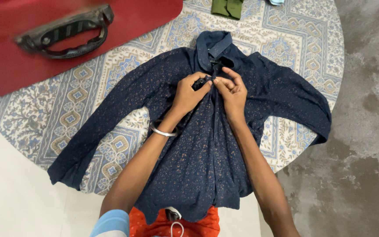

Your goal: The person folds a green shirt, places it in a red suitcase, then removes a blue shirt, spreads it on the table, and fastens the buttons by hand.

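Dark blue speckled shirt lying flat on a patterned cloth, sleeves spread; left hand and right hand pinch its placket near the collar.

Home: patterned tablecloth, red suitcase, stained floor.

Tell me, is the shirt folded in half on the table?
No, the dark blue shirt lies flat with both sleeves spread out.

We look from a single head-worn camera, facing steeply down; it sits close above the table; we have no second view.
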